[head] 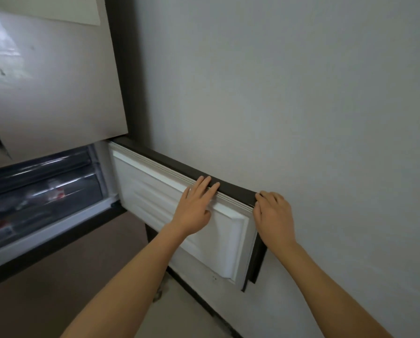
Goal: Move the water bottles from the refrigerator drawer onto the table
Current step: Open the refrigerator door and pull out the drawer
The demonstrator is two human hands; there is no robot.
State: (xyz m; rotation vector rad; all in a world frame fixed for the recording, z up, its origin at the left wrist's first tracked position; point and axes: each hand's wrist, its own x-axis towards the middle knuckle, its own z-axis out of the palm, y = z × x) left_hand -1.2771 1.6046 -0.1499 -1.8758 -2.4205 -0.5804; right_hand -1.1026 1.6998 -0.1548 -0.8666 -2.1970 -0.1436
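The lower refrigerator door point(155, 193) stands swung open toward the wall, its white inner panel facing me. My left hand point(195, 206) rests on the top edge of that door with straight fingers. My right hand point(273, 213) grips the door's outer top corner, fingers curled over the dark rim. Inside the open compartment, a clear drawer point(40, 191) holds water bottles point(55, 192) with red and white labels, blurred behind the plastic front.
The closed upper refrigerator door point(53, 76) fills the upper left. A grey wall point(301, 106) runs close behind the open door on the right. Brownish floor point(45, 289) lies below the refrigerator.
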